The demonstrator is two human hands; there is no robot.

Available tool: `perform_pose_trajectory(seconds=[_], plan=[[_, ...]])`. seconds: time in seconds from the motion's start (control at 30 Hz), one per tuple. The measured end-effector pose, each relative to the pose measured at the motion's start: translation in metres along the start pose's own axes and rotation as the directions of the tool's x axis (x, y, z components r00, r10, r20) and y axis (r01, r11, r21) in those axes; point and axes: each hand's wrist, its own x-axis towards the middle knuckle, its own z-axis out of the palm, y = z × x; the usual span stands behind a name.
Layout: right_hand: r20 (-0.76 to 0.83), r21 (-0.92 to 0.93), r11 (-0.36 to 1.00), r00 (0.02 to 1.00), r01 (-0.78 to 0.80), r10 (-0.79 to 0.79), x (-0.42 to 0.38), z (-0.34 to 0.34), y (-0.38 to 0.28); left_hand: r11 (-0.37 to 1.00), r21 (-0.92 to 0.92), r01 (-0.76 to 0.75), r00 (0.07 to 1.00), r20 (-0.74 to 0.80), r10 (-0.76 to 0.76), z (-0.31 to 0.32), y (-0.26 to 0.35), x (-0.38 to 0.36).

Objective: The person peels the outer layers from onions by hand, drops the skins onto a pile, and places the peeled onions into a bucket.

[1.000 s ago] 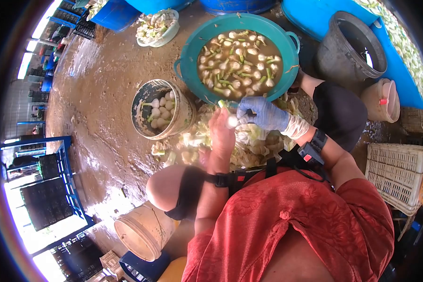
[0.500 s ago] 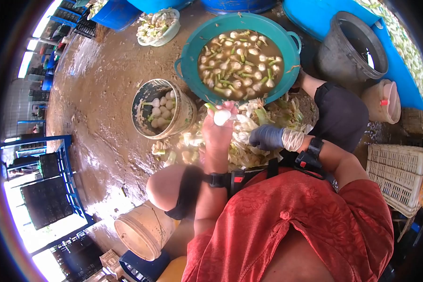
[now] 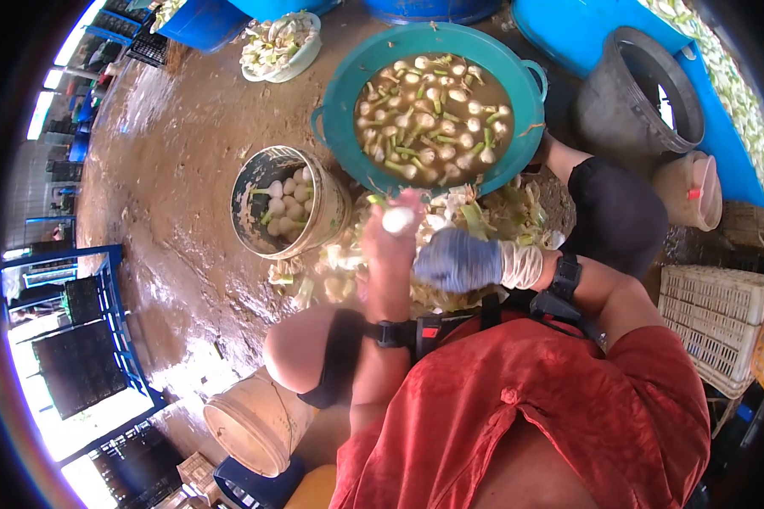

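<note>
My bare left hand [image 3: 387, 244] is closed around a peeled white garlic bulb [image 3: 397, 221] with a short green stem, held above a heap of husks [image 3: 339, 280]. Beside it, my right hand [image 3: 458, 260], in a blue-grey glove with a pale cuff, is curled shut; whatever its fingers hold is hidden. Just ahead stands a green tub [image 3: 341, 95] of murky water, where many garlic bulbs with stems float [image 3: 446, 127]. To the left of my hands, a dirty white bucket [image 3: 335, 208] contains several cleaned bulbs [image 3: 293, 204].
A pale basin [image 3: 307, 64] heaped with trimmings sits at the far left of the tub. On the right are a grey bucket [image 3: 607, 110], a pinkish bucket [image 3: 675, 191] and white crates [image 3: 713, 297]. A beige bucket [image 3: 267, 411] stands near my left knee. The floor [image 3: 170, 195] is wet and muddy.
My gloved right hand has moved left, close to my left hand. The left hand still grips the garlic bulb and is slightly blurred, with little shift in place.
</note>
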Motion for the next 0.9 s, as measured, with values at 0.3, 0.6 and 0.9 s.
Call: perform_pose_trajectory(seconds=[0.3, 0.6, 0.9], plan=[[0.186, -0.338, 0.856, 0.864, -0.391, 0.468, 0.041, -0.044, 0.147, 0.984, -0.004, -0.18, 0.969, -0.175, 0.176, 0.067, 0.049, -0.009], [0.096, -0.774, 0.428, 0.582, -0.467, 0.807, 0.079, -0.009, 0.311, 0.911, 0.413, 0.01, 0.971, -0.22, 0.09, 0.013, 0.037, 0.011], [0.055, 0.185, 0.568, 0.585, -0.802, 0.809, 0.056, -0.029, 0.313, 0.92, 0.391, -0.008, 0.972, -0.214, 0.1, 0.026, 0.028, 0.004]])
